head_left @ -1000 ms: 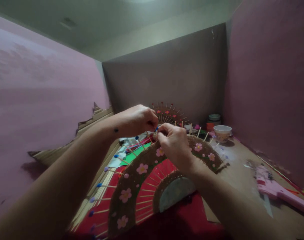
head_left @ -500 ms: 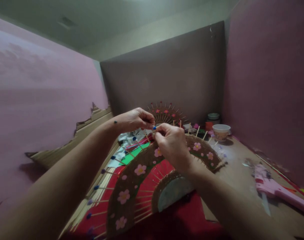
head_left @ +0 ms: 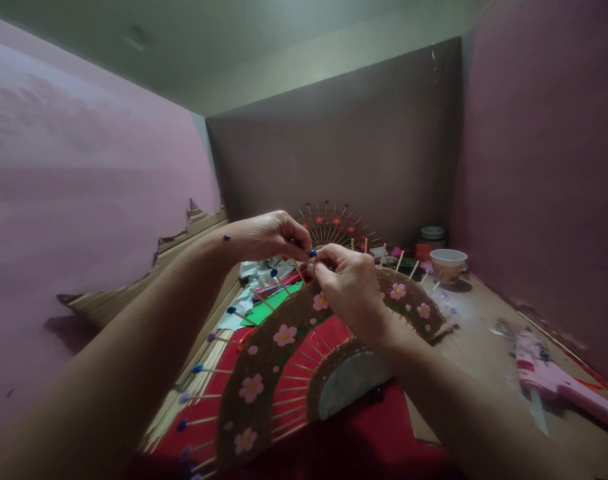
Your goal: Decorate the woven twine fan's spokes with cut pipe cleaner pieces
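Observation:
A brown fan-shaped craft piece (head_left: 254,373) with pink flowers and thin wooden sticks stands in front of me. Blue and purple balls (head_left: 198,368) cap the sticks along its left side. At the top of the arc my left hand (head_left: 279,237) pinches a small blue ball (head_left: 313,253) at a stick's tip. Just to its right, my right hand (head_left: 351,280) has thumb and forefinger closed around that same stick, below the ball; the fingers hide most of it. Bare stick ends (head_left: 400,260) rise to the right of my right hand.
A pink glue gun (head_left: 544,373) lies at the right. Behind it stand a white-rimmed cup (head_left: 448,265) and a jar (head_left: 431,235). A second, smaller fan (head_left: 329,223) leans at the back wall. Torn cardboard (head_left: 149,280) and loose sticks (head_left: 171,407) are at the left.
The view has shifted slightly, so everything sits a little further right. Both hands keep their pinch at the blue ball and stick, with only slight finger movement.

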`<state>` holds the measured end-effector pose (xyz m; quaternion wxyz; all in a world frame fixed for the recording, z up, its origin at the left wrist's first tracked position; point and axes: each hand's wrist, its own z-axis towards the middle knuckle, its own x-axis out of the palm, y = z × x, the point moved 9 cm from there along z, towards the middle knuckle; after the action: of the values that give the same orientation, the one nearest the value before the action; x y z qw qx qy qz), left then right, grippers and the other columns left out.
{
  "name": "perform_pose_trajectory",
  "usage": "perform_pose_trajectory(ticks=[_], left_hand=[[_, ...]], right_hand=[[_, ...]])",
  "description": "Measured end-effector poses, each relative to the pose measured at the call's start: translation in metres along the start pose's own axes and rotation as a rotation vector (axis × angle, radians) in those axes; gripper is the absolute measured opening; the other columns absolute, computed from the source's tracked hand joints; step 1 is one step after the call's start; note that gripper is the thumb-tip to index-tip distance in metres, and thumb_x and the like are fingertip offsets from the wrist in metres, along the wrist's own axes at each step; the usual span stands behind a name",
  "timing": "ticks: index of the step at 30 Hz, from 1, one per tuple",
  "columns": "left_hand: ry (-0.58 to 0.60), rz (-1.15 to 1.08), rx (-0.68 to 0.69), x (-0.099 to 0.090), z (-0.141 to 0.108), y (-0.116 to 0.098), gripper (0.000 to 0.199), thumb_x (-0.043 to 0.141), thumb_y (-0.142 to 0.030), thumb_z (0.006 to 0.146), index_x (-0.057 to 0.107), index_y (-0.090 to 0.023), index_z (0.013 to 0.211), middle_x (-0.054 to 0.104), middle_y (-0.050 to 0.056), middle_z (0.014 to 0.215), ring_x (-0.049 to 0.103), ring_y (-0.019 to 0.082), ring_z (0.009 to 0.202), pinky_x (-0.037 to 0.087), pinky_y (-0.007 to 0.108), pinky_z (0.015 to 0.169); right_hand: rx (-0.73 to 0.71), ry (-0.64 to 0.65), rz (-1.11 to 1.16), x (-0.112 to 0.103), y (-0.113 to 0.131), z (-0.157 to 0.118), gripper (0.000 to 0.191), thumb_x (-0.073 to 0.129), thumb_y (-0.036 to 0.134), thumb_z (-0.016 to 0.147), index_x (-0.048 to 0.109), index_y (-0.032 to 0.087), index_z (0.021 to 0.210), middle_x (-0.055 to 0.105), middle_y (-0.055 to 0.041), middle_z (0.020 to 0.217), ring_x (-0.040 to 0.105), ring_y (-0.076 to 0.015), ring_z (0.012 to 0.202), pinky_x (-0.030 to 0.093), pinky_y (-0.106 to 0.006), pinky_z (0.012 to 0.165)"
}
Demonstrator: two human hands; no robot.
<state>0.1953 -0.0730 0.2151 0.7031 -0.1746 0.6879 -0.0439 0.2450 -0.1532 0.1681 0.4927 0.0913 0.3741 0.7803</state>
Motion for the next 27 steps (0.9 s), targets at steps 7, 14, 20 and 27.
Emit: perform_pose_trajectory(ticks=[7, 14, 20, 27], left_hand=[[0.002, 0.023, 0.022, -0.001, 0.000, 0.002, 0.022, 0.058, -0.035, 0.073, 0.068, -0.016, 0.078, 0.060, -0.001, 0.067, 0.051, 0.010, 0.062, 0.040, 0.020, 0.058], [-0.001, -0.036, 0.044, 0.000, 0.001, 0.009, 0.018, 0.059, -0.032, 0.073, 0.067, -0.016, 0.077, 0.058, -0.001, 0.064, 0.050, 0.010, 0.061, 0.040, 0.020, 0.058], [-0.008, -0.038, 0.033, -0.001, 0.000, 0.015, 0.018, 0.059, -0.030, 0.074, 0.068, -0.015, 0.076, 0.057, -0.001, 0.062, 0.050, 0.009, 0.058, 0.039, 0.020, 0.055], [-0.212, -0.098, -0.122, -0.018, -0.022, 0.070, 0.035, 0.051, -0.039, 0.082, 0.065, -0.012, 0.099, 0.065, 0.005, 0.079, 0.058, 0.012, 0.070, 0.044, 0.023, 0.066]], right_hand=[[0.026, 0.048, -0.010, -0.001, 0.000, 0.003, 0.019, 0.052, 0.015, 0.073, 0.071, 0.018, 0.074, 0.066, -0.0031, 0.065, 0.057, -0.0130, 0.060, 0.038, -0.024, 0.055], [0.006, 0.085, -0.013, 0.001, 0.003, 0.007, 0.022, 0.054, 0.019, 0.076, 0.073, 0.016, 0.087, 0.070, -0.0064, 0.072, 0.060, -0.0145, 0.063, 0.040, -0.026, 0.057], [-0.018, 0.105, -0.180, 0.007, 0.009, 0.019, 0.018, 0.057, 0.021, 0.077, 0.073, 0.017, 0.072, 0.068, -0.0041, 0.064, 0.058, -0.0143, 0.060, 0.037, -0.027, 0.057], [0.057, 0.145, -0.263, 0.025, -0.017, 0.039, 0.022, 0.051, 0.015, 0.071, 0.071, 0.015, 0.062, 0.061, -0.0048, 0.050, 0.055, -0.0128, 0.048, 0.035, -0.025, 0.050]])
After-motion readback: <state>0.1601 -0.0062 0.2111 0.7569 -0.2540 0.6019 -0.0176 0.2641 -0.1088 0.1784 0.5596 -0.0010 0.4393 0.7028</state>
